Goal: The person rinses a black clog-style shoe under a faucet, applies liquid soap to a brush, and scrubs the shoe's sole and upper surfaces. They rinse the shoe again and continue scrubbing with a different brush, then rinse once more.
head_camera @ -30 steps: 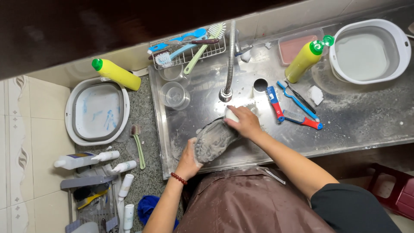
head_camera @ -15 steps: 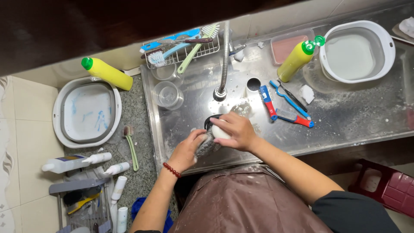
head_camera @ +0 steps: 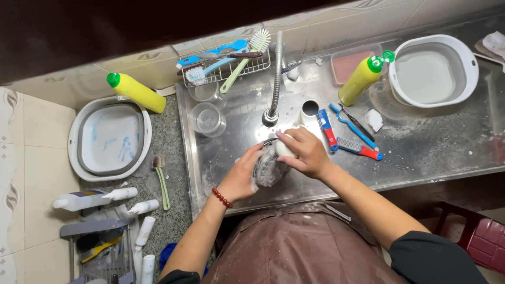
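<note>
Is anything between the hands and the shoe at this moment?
Nothing visible is. The left hand grips the shoe directly at its side. The right hand lies over its top and presses a white pad onto it; that pad is the only thing between that hand and the shoe.

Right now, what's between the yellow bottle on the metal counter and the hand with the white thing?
In the head view, a blue brush and a red-and-blue brush lie between the yellow bottle and right hand.

Bottles around the sink

A yellow bottle [head_camera: 135, 91] with green cap lies left; another yellow bottle [head_camera: 362, 79] stands right; a white labelled spray bottle [head_camera: 87, 199] lies lower left.
</note>
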